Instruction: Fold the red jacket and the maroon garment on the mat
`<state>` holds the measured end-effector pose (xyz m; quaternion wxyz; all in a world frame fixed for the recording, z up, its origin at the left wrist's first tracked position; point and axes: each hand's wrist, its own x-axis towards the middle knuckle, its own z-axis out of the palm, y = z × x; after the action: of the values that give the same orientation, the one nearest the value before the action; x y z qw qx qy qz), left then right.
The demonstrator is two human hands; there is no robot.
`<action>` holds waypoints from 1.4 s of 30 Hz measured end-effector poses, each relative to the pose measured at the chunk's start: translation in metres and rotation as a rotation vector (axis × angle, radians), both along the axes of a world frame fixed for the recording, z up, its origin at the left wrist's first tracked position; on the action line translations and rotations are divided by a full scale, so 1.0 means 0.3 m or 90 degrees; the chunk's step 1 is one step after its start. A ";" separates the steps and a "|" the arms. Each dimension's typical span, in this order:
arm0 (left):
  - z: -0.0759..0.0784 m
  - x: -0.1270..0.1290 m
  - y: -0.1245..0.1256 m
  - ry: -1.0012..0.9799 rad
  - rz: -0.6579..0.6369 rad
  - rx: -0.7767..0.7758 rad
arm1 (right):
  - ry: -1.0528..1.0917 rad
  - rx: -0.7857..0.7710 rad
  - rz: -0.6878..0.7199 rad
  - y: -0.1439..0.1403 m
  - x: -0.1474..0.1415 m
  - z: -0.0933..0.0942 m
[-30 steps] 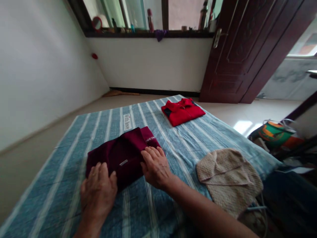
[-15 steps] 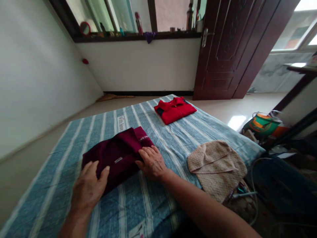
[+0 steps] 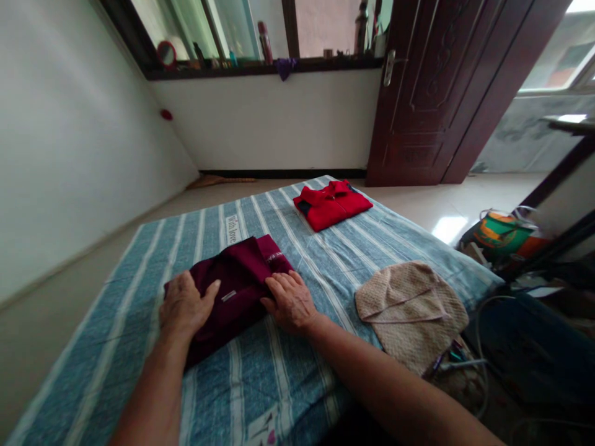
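Two hands [image 3: 186,305] [image 3: 290,299] on one maroon garment [image 3: 237,282]

Two folded garments [image 3: 232,288] [image 3: 332,204], one knitted cloth [image 3: 411,306]

Soft daylight from the window [image 3: 279,28]; sharp centre, dim right side, edges stretched.

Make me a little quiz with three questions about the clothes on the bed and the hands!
1. True or false: both hands rest on the maroon garment.
2. Which folded thing lies farthest from the person? A: red shirt; B: beige knitted piece; C: the maroon garment.
3. Fill in: the bedsheet is blue with white ____.

Key
1. True: the left hand lies flat on it, the right hand presses at its right edge.
2. A.
3. Stripes.
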<state>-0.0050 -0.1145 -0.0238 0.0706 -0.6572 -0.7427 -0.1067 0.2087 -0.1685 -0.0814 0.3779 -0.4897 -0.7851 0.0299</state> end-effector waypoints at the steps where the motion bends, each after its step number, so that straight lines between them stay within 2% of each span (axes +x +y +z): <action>1: -0.006 0.002 -0.003 -0.005 0.004 -0.012 | 0.001 -0.001 0.000 0.000 -0.001 -0.001; 6: -0.017 0.005 -0.004 -0.034 0.013 -0.069 | 0.008 -0.001 -0.005 -0.005 -0.003 -0.001; 18: -0.027 0.023 -0.041 -0.060 0.071 -0.093 | 0.040 0.039 0.001 -0.013 -0.021 -0.023; 42: -0.059 0.004 -0.071 -0.061 0.068 -0.056 | 0.033 0.094 -0.008 -0.020 -0.038 -0.059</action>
<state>-0.0037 -0.1357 -0.0414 0.0115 -0.6135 -0.7831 -0.1016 0.1972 -0.1746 -0.0990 0.4333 -0.4649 -0.7719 -0.0175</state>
